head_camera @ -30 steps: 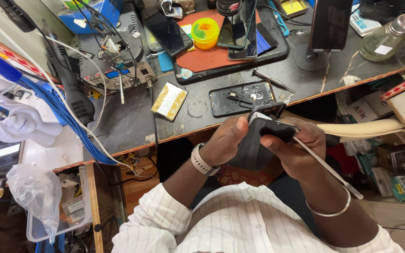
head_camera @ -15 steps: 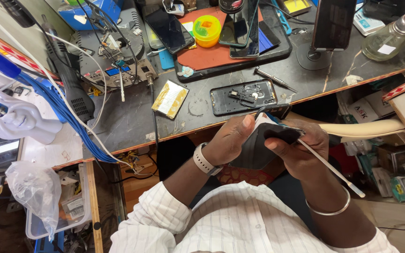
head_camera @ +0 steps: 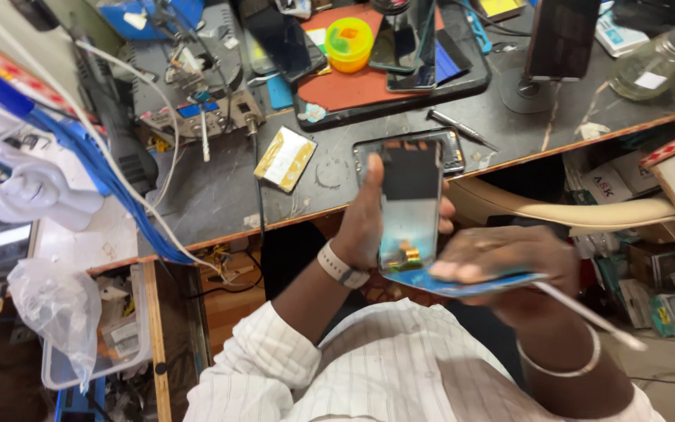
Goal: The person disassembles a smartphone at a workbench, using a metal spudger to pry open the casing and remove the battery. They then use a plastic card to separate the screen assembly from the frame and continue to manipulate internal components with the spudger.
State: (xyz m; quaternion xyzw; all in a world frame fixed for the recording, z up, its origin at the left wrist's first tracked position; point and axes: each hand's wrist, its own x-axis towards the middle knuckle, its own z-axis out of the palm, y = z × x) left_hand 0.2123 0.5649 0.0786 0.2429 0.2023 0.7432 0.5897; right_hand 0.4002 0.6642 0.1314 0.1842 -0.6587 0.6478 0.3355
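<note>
We hold a phone screen panel [head_camera: 409,205] upright in our left hand [head_camera: 369,227], just in front of the near edge of the table [head_camera: 220,195]. The left fingers are wrapped around the panel's left edge, the thumb rising along that side, so its inner face with a small gold connector near the bottom is turned toward us. A pale watch [head_camera: 341,267] sits on the left wrist.

Our right hand [head_camera: 509,262] is motion-blurred beside the panel's lower end. Its fingers are closed on a thin blue card [head_camera: 470,283], which lies roughly level and meets the bottom edge of the panel; whether it is slipped into the panel or only touching it, we cannot tell. A slim white rod [head_camera: 587,314] slants away from the right hand toward the lower right, and a metal bangle [head_camera: 560,363] circles the right wrist.

On the table behind the panel lies an opened phone body [head_camera: 455,144], partly hidden by it. To its left rests a small yellow and white packet [head_camera: 284,158]. Farther back, a dark tray [head_camera: 400,94] with an orange mat carries a round yellow tub [head_camera: 348,43] and several phones. A clear glass bottle [head_camera: 658,62] stands at the far right.
</note>
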